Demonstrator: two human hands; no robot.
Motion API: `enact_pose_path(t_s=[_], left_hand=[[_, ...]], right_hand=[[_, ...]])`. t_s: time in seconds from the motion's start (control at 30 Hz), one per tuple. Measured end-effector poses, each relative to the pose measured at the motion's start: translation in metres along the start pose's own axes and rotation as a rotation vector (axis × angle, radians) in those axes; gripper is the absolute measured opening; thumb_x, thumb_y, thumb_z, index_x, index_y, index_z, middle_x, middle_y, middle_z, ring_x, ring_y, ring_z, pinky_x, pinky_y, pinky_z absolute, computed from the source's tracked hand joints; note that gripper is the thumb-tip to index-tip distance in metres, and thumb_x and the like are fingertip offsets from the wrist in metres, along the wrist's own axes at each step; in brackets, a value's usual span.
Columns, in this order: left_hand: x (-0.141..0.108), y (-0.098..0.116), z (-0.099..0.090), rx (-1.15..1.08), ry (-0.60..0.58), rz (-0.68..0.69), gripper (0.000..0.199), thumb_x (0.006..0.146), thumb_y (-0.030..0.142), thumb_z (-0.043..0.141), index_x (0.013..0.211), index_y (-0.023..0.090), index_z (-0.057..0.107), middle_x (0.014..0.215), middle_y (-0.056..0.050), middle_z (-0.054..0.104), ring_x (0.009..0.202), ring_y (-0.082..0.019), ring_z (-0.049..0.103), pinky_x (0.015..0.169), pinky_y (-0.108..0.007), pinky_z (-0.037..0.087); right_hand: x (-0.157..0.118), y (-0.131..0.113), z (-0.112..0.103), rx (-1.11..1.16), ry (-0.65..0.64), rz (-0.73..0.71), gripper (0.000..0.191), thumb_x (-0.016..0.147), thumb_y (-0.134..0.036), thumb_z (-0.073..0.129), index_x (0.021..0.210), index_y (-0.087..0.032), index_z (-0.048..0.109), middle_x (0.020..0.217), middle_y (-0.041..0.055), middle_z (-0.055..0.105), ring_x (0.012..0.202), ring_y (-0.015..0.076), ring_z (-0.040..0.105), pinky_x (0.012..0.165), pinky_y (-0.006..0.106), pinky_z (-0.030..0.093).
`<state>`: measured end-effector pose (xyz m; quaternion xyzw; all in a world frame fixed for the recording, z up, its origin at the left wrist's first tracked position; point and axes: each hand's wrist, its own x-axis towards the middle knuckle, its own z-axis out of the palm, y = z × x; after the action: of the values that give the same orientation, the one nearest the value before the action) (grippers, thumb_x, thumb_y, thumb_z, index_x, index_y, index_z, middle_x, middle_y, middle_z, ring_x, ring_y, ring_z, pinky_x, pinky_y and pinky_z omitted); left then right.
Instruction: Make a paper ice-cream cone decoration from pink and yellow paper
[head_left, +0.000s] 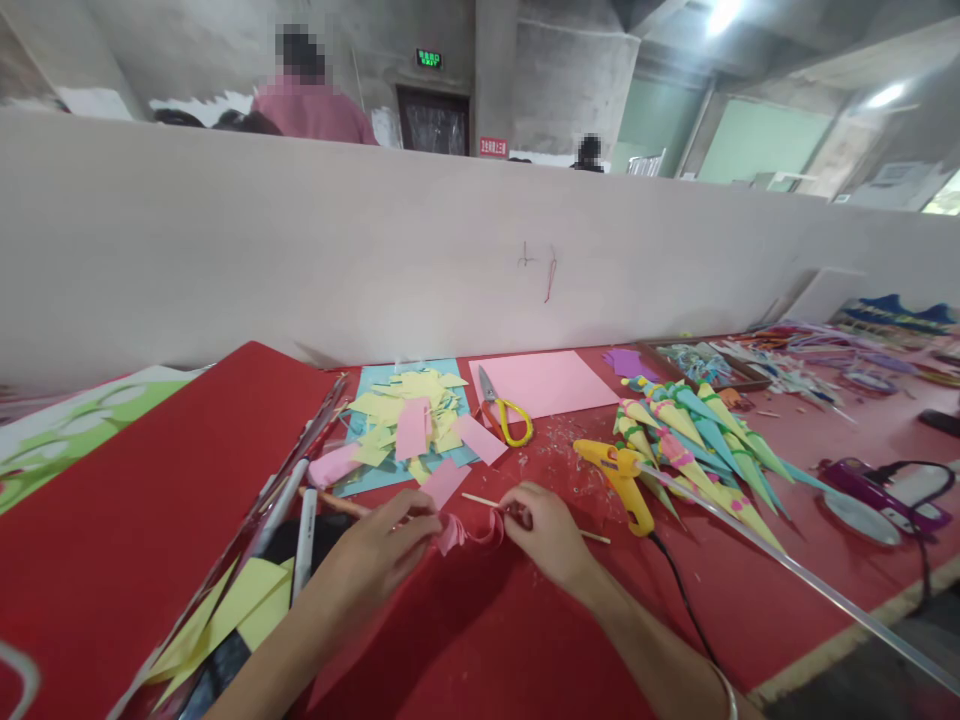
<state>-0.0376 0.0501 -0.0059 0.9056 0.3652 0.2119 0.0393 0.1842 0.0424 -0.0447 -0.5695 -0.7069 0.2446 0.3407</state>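
Note:
A curled, crumpled pink paper strip (451, 534) spans the gap between my two hands, low over the red table. My left hand (394, 540) pinches its bunched left end. At the looped right end, the closed fingers of my right hand (544, 525) grip the strip. A thin wooden stick (480, 500) shows on both sides of my right hand; whether the fingers also hold it I cannot tell. Just beyond my hands lie pink paper pieces (446, 484), a pile of yellow paper scraps (382, 410) and yellow-handled scissors (514, 420).
Right of my hands lies a yellow glue gun (619, 475) with a long clear glue stick (780, 550) and a black cord. Behind it are several paper cones (697, 440). Markers (305, 535) and yellow sheets (255, 600) lie left. A white partition (390, 250) borders the table.

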Motion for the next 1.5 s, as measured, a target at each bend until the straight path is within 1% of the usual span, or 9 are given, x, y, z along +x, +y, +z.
enact_pose_path(t_s=[0.17, 0.27, 0.4, 0.57, 0.7, 0.8, 0.93, 1.17, 1.5], left_hand=[[-0.008, 0.006, 0.015, 0.153, -0.083, 0.141, 0.027, 0.081, 0.009, 0.035, 0.088, 0.022, 0.057, 0.103, -0.004, 0.061, 0.087, -0.016, 0.060, 0.076, -0.028, 0.046], [-0.009, 0.010, 0.021, 0.214, -0.051, 0.254, 0.026, 0.083, 0.008, 0.033, 0.086, 0.020, 0.057, 0.100, -0.006, 0.063, 0.085, -0.018, 0.061, 0.072, -0.028, 0.047], [-0.008, 0.012, 0.022, 0.215, -0.023, 0.298, 0.025, 0.085, 0.010, 0.034, 0.084, 0.019, 0.057, 0.095, -0.005, 0.064, 0.080, -0.017, 0.062, 0.074, -0.029, 0.046], [-0.007, 0.013, 0.020, 0.250, -0.078, 0.279, 0.029, 0.085, 0.009, 0.031, 0.085, 0.019, 0.058, 0.096, -0.004, 0.064, 0.084, -0.017, 0.061, 0.076, -0.029, 0.048], [-0.008, 0.014, 0.021, 0.267, -0.027, 0.313, 0.024, 0.084, 0.014, 0.037, 0.084, 0.020, 0.059, 0.098, -0.004, 0.065, 0.094, -0.019, 0.059, 0.082, -0.032, 0.048], [-0.010, 0.014, 0.022, 0.264, -0.003, 0.264, 0.018, 0.083, 0.021, 0.043, 0.085, 0.021, 0.061, 0.107, -0.005, 0.062, 0.103, -0.021, 0.055, 0.090, -0.035, 0.044], [-0.010, 0.016, 0.024, 0.281, -0.071, 0.158, 0.015, 0.076, 0.027, 0.054, 0.089, 0.021, 0.061, 0.116, -0.008, 0.058, 0.106, -0.024, 0.053, 0.093, -0.042, 0.040], [-0.007, 0.017, 0.024, 0.238, -0.106, -0.002, 0.016, 0.073, 0.010, 0.057, 0.075, 0.024, 0.064, 0.111, -0.006, 0.059, 0.103, -0.025, 0.053, 0.090, -0.045, 0.040], [-0.016, -0.001, 0.035, 0.101, 0.007, 0.050, 0.014, 0.080, 0.022, 0.055, 0.078, 0.029, 0.067, 0.113, -0.003, 0.057, 0.098, -0.024, 0.051, 0.089, -0.049, 0.036]], right_hand=[[0.003, 0.004, 0.000, -0.014, 0.088, 0.040, 0.011, 0.072, -0.014, 0.048, 0.070, -0.018, 0.058, 0.066, 0.0004, 0.057, 0.056, 0.0128, 0.050, 0.057, 0.024, 0.038], [0.003, 0.002, -0.002, -0.025, 0.136, 0.047, 0.011, 0.073, -0.016, 0.047, 0.079, -0.018, 0.056, 0.073, 0.0019, 0.056, 0.059, 0.0135, 0.050, 0.060, 0.025, 0.040], [-0.002, -0.006, -0.008, 0.059, 0.164, -0.053, 0.012, 0.074, -0.016, 0.047, 0.085, -0.017, 0.051, 0.075, 0.0008, 0.052, 0.059, 0.0117, 0.047, 0.057, 0.022, 0.040], [-0.009, -0.011, -0.005, 0.227, -0.269, -0.166, 0.011, 0.074, -0.020, 0.056, 0.083, -0.020, 0.050, 0.064, -0.0051, 0.047, 0.053, 0.0083, 0.043, 0.048, 0.017, 0.035], [-0.011, -0.009, 0.005, 0.118, -0.363, -0.189, 0.027, 0.069, -0.021, 0.064, 0.093, -0.020, 0.051, 0.074, -0.0028, 0.054, 0.062, 0.0113, 0.049, 0.056, 0.020, 0.038], [-0.012, -0.009, 0.010, 0.033, -0.351, -0.217, 0.033, 0.069, -0.018, 0.063, 0.099, -0.020, 0.050, 0.082, -0.0004, 0.057, 0.071, 0.0142, 0.053, 0.062, 0.023, 0.039], [-0.013, -0.011, 0.010, 0.016, -0.343, -0.199, 0.029, 0.070, -0.019, 0.062, 0.097, -0.020, 0.050, 0.078, -0.0014, 0.057, 0.065, 0.0134, 0.053, 0.057, 0.021, 0.037], [-0.013, -0.015, 0.009, -0.008, -0.323, -0.193, 0.027, 0.072, -0.022, 0.063, 0.097, -0.020, 0.053, 0.079, -0.0009, 0.058, 0.065, 0.0130, 0.051, 0.058, 0.021, 0.036], [-0.010, -0.013, 0.009, 0.118, -0.353, -0.145, 0.034, 0.073, -0.026, 0.064, 0.104, -0.019, 0.053, 0.074, -0.0025, 0.055, 0.057, 0.0097, 0.045, 0.053, 0.020, 0.034]])
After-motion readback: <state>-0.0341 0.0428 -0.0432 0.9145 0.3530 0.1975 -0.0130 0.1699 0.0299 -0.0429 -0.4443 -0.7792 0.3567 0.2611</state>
